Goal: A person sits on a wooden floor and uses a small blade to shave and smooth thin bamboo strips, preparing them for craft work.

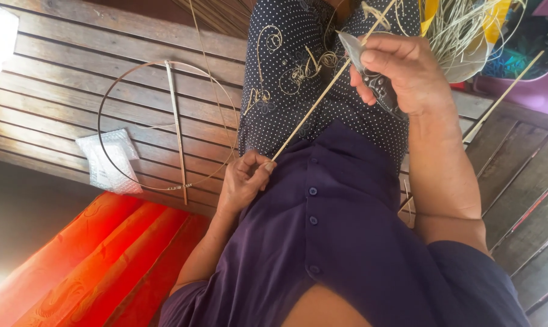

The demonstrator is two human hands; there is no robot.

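Wooden slats of the floor (104, 79) carry a thin wire hoop (165, 124) and a small plastic bag (107, 158), well apart from the work in the lap. Left hand (244, 180) pinches the lower end of a long thin stick (322, 94); right hand (401, 72) is closed around a knife (362, 57), its blade laid against the stick's upper part. For a clean shaving, a shallow blade angle seems best, with the pinch firm and strokes running away from the body.

Weathered wooden plank floor (74, 66), sunlit
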